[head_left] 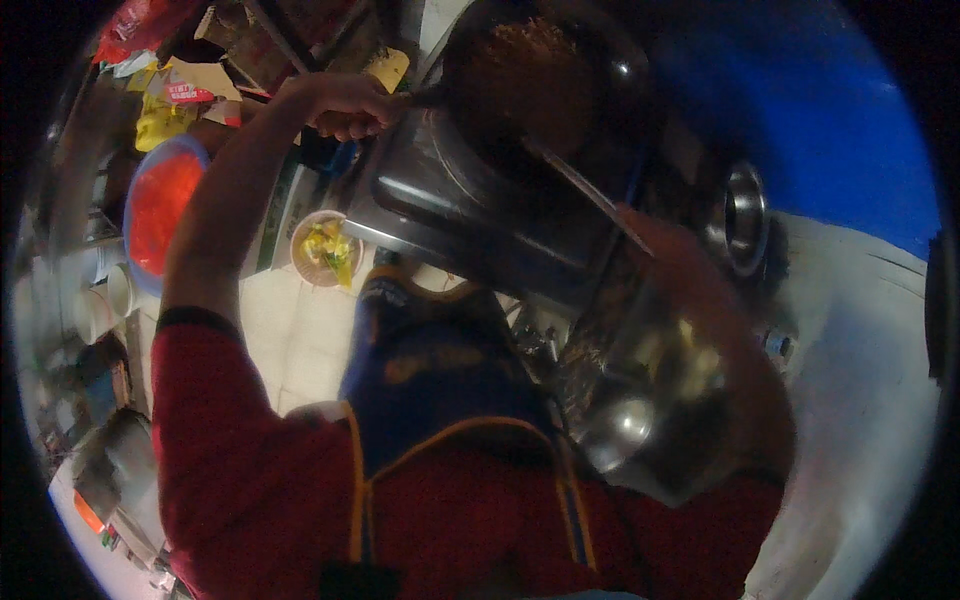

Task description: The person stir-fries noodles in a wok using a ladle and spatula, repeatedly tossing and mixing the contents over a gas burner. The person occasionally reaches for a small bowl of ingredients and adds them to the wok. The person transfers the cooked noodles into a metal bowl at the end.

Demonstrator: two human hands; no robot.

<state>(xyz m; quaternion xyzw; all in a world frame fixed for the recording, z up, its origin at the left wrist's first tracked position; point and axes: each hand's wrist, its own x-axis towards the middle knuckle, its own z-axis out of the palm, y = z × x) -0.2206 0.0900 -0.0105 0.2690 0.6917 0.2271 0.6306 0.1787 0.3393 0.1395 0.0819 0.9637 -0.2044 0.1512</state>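
Note:
My left hand (351, 106) is closed around the handle (426, 97) of a large dark wok (480, 139). Brownish food (536, 67), too dim to identify, lies in the wok over the stove (465, 214). In my right hand (660, 240) is the long thin handle of a cooking utensil (574, 174), slanting down into the wok. Its far end is lost in the dark of the pan, so I cannot tell whether it is a ladle or a spatula.
A steel bowl (745, 219) sits right of the stove, and a shiny metal basin (619, 435) lies below my right forearm. On the left are a tub with a red lining (161, 210) and a small bin (328, 247) holding yellow plastic. Cardboard (202, 79) is piled at upper left.

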